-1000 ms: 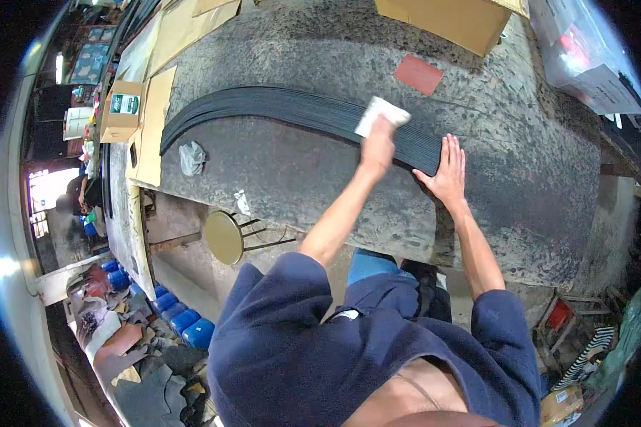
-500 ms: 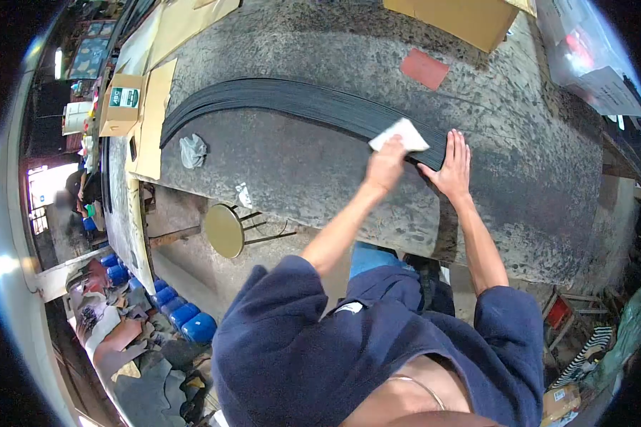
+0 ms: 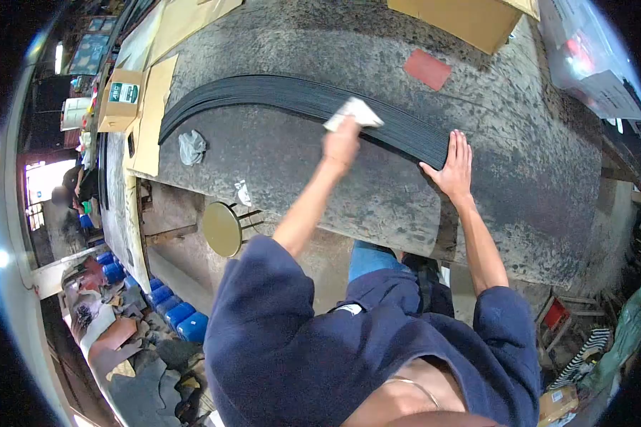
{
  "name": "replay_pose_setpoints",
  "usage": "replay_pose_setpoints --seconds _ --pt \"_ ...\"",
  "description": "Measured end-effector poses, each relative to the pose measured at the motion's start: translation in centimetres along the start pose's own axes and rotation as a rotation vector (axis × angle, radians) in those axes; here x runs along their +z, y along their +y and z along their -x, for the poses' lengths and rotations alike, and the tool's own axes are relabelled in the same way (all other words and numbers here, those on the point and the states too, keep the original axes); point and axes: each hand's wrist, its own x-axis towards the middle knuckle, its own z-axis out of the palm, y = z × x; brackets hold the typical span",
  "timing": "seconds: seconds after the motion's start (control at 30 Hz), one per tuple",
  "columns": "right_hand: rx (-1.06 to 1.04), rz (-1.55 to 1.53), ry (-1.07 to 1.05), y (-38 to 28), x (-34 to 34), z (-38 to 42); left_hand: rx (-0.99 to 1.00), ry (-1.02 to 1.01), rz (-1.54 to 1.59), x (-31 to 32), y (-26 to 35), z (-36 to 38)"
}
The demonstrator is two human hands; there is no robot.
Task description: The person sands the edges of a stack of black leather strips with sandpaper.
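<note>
Gripping a white pad in head view, L hand (a bit blurred) is over the middle stretch of the dark strip bundle, pad apparently on the strips' top. Bundle lies on the worktable, curving from the flat cardboard on the L to the R hand. That hand grasps nothing: palm down, fingers straight & together, thumb out, set at the bundle's R end. Reddish sheet lies beyond the strips, nr the big carton. Crumpled grey plastic sits inside the curve's L end; white scrap at table's near edge, round stool just below it. Blue containers on floor, lower L.
</note>
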Motion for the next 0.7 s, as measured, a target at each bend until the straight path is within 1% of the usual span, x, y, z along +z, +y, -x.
replay_pose_setpoints --seconds 0.03,0.1,0.13,0.17,0.2,0.23,0.27,0.3,0.37,0.4,0.43,0.47,0.53,0.57,0.6,0.63,0.67,0.7 --pt "0.003 0.006 0.003 0.0 -0.1 -0.1 -0.078 0.037 0.077 -3.7 -0.7 -2.4" --pt "0.005 0.002 0.006 -0.2 -0.2 -0.1 -0.425 0.222 0.336 -4.7 -1.8 -4.1" --pt "0.008 0.003 0.012 -0.3 -0.3 0.1 -0.443 0.29 0.214 1.1 -4.6 -2.4" --pt "0.003 -0.009 0.011 -0.4 -0.1 0.2 -0.499 0.351 0.42 0.7 2.3 -2.6" --pt "0.006 -0.001 0.007 -0.3 0.0 0.0 -0.444 0.38 0.615 3.2 5.1 -1.8" --pt "0.014 0.012 -0.004 -0.2 -0.1 0.0 -0.088 0.223 0.219 7.0 4.9 0.7" --pt "0.011 0.017 0.006 -0.1 0.1 0.1 0.097 0.215 -0.089 8.0 6.1 3.0" --pt "0.004 0.02 0.007 -0.2 0.1 0.2 0.093 0.222 -0.088 6.9 5.4 2.7" --pt "0.0 0.009 0.016 -0.1 0.0 0.1 0.071 0.168 -0.022 2.5 1.3 0.7" --pt "0.001 0.016 0.018 -0.2 0.0 -0.1 -0.108 0.138 0.157 -1.8 0.1 -1.5" --pt "-0.002 0.001 0.032 -0.3 0.0 -0.3 -0.284 0.102 0.338 -4.9 -0.4 -4.1" --pt "-0.002 -0.016 0.035 -0.2 -0.1 0.1 -0.286 0.095 0.346 -4.0 -0.7 -4.8" --pt "0.003 -0.003 0.024 -0.1 -0.1 0.3 -0.301 0.289 0.168 -2.8 -1.2 -5.4" --pt "0.007 0.004 0.023 -0.2 0.0 0.0 -0.561 0.262 0.737 -1.0 1.5 -3.8" --pt "-0.003 -0.007 0.031 -0.1 0.1 0.0 -0.199 0.237 0.005 4.3 0.6 -0.5" --pt "-0.003 -0.007 0.034 -0.2 0.2 0.1 -0.076 0.144 -0.167 6.2 2.0 2.0" --pt "-0.003 -0.006 0.03 -0.2 0.0 0.1 -0.044 0.139 -0.147 6.0 3.3 2.7" --pt "-0.003 -0.007 0.026 -0.2 -0.1 0.0 -0.043 0.142 -0.145 5.8 3.2 2.5"
